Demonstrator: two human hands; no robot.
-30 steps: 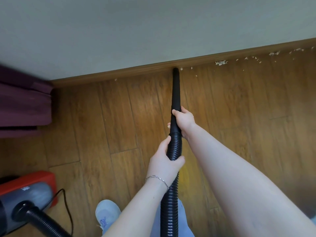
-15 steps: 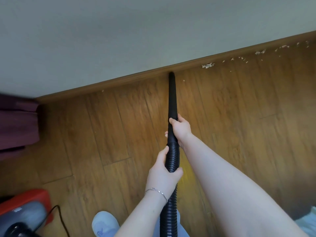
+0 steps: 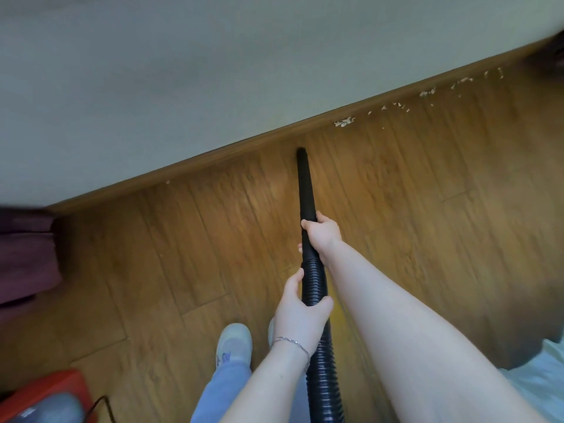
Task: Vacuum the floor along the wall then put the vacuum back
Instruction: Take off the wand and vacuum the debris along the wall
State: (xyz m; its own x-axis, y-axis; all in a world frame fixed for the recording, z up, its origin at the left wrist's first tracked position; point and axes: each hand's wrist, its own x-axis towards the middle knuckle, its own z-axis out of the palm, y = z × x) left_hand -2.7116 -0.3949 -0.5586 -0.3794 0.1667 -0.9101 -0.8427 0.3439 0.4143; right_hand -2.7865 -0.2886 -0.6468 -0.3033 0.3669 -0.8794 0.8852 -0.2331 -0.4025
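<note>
Right hand point(image 3: 323, 232) wraps the one black nozzle point(image 3: 305, 184), left hand point(image 3: 300, 312) its ribbed hose point(image 3: 314, 282) behind. The tip sits just short of the baseboard point(image 3: 213, 158). Scattered crumbs point(image 3: 344, 122) line the baseboard rightward, open floor point(image 3: 183, 239) runs leftward, and one vacuum body point(image 3: 45, 398) sits well back from it.

Black tapered nozzle point(image 3: 305, 184) on ribbed hose point(image 3: 321, 355), tip just short of baseboard point(image 3: 244, 147); red-grey vacuum body point(image 3: 39, 401) bottom-left.

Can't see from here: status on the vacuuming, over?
Right hand grips nozzle, left hand grips hose. Nozzle tip near baseboard. Crumbs lie along it, rightward.
</note>
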